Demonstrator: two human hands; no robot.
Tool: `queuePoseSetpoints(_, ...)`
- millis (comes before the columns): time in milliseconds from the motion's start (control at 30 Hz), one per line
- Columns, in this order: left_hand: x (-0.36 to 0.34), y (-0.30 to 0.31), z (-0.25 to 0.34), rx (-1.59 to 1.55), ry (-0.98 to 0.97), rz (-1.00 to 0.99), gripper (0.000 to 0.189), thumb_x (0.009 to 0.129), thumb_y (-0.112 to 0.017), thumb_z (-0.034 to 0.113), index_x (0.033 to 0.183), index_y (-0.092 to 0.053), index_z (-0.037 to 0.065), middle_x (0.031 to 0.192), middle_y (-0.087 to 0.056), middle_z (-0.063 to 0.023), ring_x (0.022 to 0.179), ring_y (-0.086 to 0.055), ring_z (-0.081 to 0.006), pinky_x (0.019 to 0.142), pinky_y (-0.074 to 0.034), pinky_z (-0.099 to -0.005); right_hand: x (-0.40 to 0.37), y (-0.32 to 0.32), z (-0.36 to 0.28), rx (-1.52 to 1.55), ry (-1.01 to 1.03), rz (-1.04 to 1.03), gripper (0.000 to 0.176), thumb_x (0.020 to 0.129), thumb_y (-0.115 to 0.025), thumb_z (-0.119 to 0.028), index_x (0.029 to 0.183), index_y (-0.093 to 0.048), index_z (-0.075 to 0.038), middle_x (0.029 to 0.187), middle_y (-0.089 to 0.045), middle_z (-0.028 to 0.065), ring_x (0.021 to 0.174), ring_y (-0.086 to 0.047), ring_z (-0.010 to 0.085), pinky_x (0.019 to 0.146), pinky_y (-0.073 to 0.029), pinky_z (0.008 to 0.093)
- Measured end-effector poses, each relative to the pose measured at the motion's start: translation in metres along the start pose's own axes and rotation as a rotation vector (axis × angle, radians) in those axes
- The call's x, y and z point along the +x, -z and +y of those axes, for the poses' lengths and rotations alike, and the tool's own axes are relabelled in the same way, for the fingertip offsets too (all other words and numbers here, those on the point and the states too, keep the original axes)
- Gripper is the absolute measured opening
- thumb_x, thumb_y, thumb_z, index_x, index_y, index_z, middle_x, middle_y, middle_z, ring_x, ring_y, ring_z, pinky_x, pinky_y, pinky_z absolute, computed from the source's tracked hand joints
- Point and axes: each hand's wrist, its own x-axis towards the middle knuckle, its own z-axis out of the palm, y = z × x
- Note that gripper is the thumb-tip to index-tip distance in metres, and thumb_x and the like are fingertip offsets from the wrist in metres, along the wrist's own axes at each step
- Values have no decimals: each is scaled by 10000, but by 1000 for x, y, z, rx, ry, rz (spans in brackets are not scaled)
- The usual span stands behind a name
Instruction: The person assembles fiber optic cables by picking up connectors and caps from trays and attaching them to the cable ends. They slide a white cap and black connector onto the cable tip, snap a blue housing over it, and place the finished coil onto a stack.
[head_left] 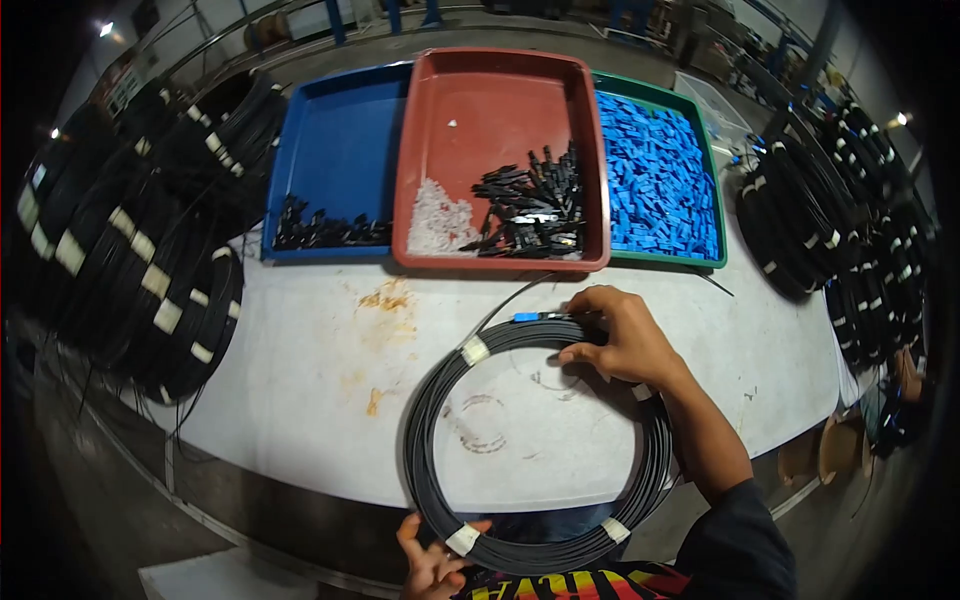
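Note:
A black cable coil (425, 420) bound with white tape bands lies on the white table (300, 380) in front of me. My right hand (622, 338) rests on the coil's far right part, fingers curled over the strands near a small blue connector (526, 317) at the cable's end. My left hand (432, 565) holds the coil's near edge beside a white tape band, fingers spread around it.
Three trays stand at the back: a blue tray (340, 140) with black parts, a red tray (480, 100) with white and black parts, a green tray (716, 200) full of blue pieces. Stacks of taped black coils sit at left (130, 240) and right (840, 220).

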Motion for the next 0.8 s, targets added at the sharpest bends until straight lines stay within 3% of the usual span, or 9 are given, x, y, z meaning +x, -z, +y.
queuePoseSetpoints(67,14,-12,12,-28,-72,-40,1062,905,-791,334,1544,55,372,1385,-469,-370,1315,-533,-431,1099,-443,-617,1,-1,5,15,-6,12,578,651,-960,-230,1080,-696,54,1001,-733,218,934,-732,340,829,-570,408)
queuePoseSetpoints(133,22,-21,31,-211,-116,35,1098,877,-825,187,1548,39,276,1331,-526,-345,1308,-547,-424,1114,-426,-579,1,4,-1,-27,-26,-13,549,668,-939,-219,1084,-702,48,985,-734,220,919,-734,338,824,-568,398)
queuePoseSetpoints(233,27,-25,37,-56,-123,-11,1048,871,-812,149,1546,-13,215,1263,-563,-320,1225,-598,-389,1071,-466,-549,0,6,-3,-57,-43,-51,504,689,-908,-208,1083,-712,36,969,-726,221,907,-729,344,818,-565,400)
queuePoseSetpoints(333,29,-40,40,-128,-230,264,935,812,-742,128,1533,-152,205,1020,-606,-204,863,-651,-289,808,-535,-414,-15,-1,0,-57,85,-35,450,706,-880,-176,1071,-720,34,965,-705,220,874,-713,364,814,-558,424)
queuePoseSetpoints(400,28,-65,54,-147,-326,368,692,868,-731,128,1458,-389,247,916,-603,-87,743,-629,-186,703,-527,-316,-32,0,-14,18,44,-37,448,721,-874,-150,1092,-701,32,994,-693,218,862,-703,352,802,-552,429)
queuePoseSetpoints(433,23,-56,62,-111,-337,247,619,1000,-603,66,1527,-305,196,1045,-593,-108,872,-626,-242,752,-527,-390,-40,2,-22,38,49,-17,462,724,-873,-139,1110,-688,33,990,-689,213,863,-701,341,799,-551,426)
queuePoseSetpoints(467,20,-54,65,-223,-350,230,618,986,-551,-11,1521,-309,183,1042,-577,-92,815,-556,-200,730,-502,-397,-47,4,-30,60,57,0,476,726,-873,-128,1129,-675,33,987,-684,209,863,-700,330,797,-550,424)
queuePoseSetpoints(633,20,-6,97,46,-643,-77,746,919,-636,-116,1533,-285,123,1125,-608,-123,539,-488,-137,464,-412,-258,-65,26,-81,193,96,156,487,729,-850,-69,1161,-647,24,1012,-666,172,886,-700,283,762,-566,386)
queuePoseSetpoints(800,28,-43,154,232,-1041,-128,739,923,-660,-88,1473,-234,158,1122,-621,-215,567,-562,-197,447,-495,-252,-63,46,-107,220,397,333,571,706,-850,-2,1237,-640,13,1132,-635,117,993,-671,184,815,-630,318)
